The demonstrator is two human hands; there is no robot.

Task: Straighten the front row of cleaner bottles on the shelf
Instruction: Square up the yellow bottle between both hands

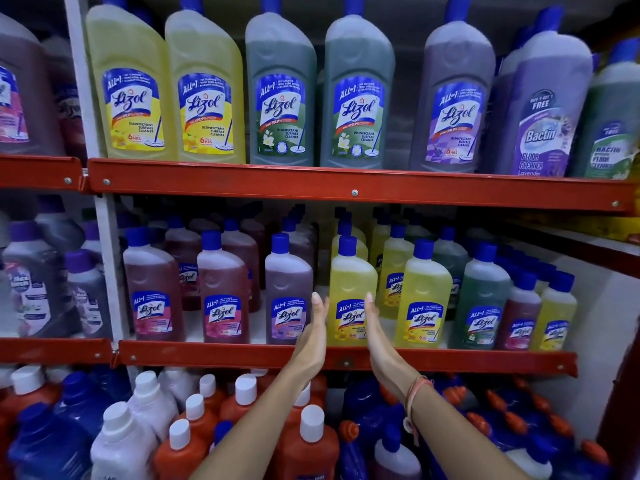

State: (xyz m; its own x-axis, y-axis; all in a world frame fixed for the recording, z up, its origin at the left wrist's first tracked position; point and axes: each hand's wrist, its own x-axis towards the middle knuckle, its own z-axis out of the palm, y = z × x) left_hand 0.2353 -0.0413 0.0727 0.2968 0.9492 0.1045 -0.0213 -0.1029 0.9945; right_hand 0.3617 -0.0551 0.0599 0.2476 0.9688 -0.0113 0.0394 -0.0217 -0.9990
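Middle shelf, front row. We flank the yellow bottle: left hand and right hand flat, fingers straight, gripping nothing. Contact with its sides seems likely, unclear. Next: press in, square its label forward, level with the purple bottle.

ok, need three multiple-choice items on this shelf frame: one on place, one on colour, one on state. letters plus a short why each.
1. Which shelf are the hands at?
A. top
B. middle
C. bottom

2. What colour is the liquid in the bottle between the hands?
A. yellow
B. green
C. red

3. How are the hands set?
A. fists
B. flat and open
C. one hanging down

Answers:
1 B: the left hand and right hand reach over the middle shelf rail.
2 A: the yellow bottle stands between them.
3 B: fingers straight, palms facing each other beside the bottle.
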